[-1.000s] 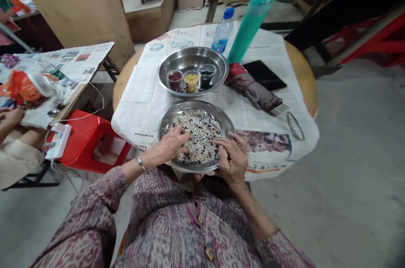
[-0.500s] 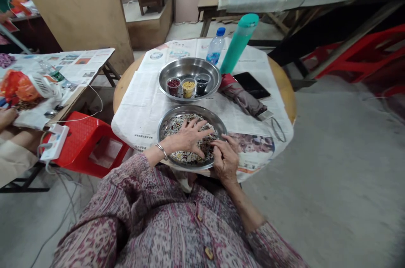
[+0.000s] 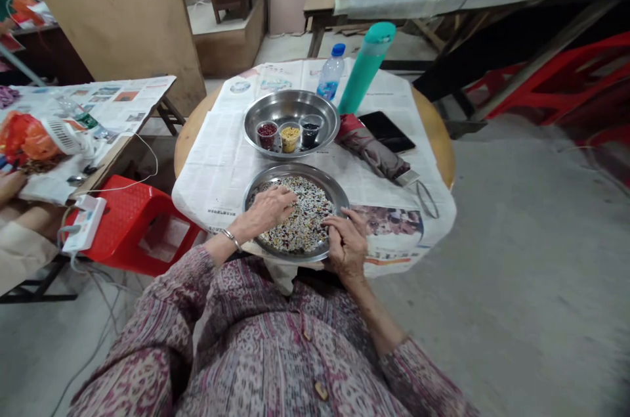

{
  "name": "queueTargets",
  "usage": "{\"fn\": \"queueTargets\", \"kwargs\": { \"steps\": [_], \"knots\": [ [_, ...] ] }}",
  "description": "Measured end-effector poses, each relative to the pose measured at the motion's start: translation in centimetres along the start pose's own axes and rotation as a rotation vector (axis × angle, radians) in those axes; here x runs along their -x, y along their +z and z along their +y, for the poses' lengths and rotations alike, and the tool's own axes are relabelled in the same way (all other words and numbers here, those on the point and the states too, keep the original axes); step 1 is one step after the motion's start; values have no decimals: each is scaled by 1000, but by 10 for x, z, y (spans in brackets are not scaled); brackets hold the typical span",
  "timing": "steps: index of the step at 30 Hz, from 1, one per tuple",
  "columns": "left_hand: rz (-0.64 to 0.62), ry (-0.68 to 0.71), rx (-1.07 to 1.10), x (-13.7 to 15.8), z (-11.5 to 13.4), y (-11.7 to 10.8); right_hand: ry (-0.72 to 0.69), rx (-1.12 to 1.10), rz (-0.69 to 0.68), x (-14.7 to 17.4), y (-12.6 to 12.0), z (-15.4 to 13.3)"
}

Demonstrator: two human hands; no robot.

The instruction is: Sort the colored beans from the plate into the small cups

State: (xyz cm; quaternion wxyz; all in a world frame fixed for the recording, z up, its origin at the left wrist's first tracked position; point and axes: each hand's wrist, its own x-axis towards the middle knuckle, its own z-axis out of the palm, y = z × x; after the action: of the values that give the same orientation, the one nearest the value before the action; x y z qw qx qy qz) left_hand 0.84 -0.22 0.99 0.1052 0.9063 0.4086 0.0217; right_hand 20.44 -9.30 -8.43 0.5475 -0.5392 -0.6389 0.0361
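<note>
"Where are the grains (image 3: pixel 306 213)?"

"In the near pan (image 3: pixel 338 194), on newspaper (image 3: pixel 207 161). Three cups (image 3: pixel 289 141) stand in the far pan (image 3: pixel 290 102)."

"And the grip?"

"The left hand (image 3: pixel 273 207) curls over the grains; the right hand (image 3: pixel 347 243) is at the near pan's right rim. Whether either is clamped on anything, I can't tell."

Single head-worn view, forward and down over the patterned shirt (image 3: pixel 275 351), the nearer basin (image 3: pixel 305 170) just below mid-frame
</note>
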Motion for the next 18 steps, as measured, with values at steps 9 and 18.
{"fn": "queueTargets", "kwargs": {
  "steps": [9,18],
  "knots": [
    [-92,181,-14,-17,7,14,8,21,-10,-1,-1,-2],
    [20,71,25,12,-5,10,40,76,-108,-4,-8,-6]
  ]
}}
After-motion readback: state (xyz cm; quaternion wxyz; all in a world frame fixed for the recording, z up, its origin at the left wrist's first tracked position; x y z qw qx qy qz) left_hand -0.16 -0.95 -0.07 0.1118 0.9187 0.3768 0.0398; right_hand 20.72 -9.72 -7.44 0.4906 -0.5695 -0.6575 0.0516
